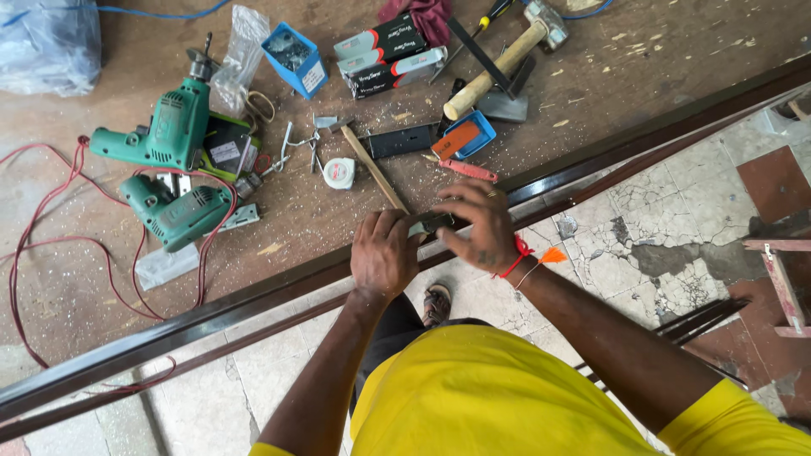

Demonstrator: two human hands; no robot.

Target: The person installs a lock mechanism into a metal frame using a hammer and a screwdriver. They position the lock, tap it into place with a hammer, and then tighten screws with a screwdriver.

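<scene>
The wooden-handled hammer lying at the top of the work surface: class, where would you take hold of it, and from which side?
Grip the hammer on its pale wooden handle, near the free lower-left end. That end lies bare and points roughly toward the hands, so come from there. The metal head sits at the far end, and a dark flat bar crosses the handle midway.

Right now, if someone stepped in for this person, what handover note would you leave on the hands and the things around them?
Left hand: fingers curled over the edge of the dark door panel, beside a small dark fitting.
Right hand: pressing on that fitting from the other side; whether it grips it I cannot tell.
Nearby on the board: small hammer, tape measure, two green drills, mallet, blue box of screws.
Done: fitting placed on the panel edge.
Left: no screws visible in it; fixing looks pending.
</scene>
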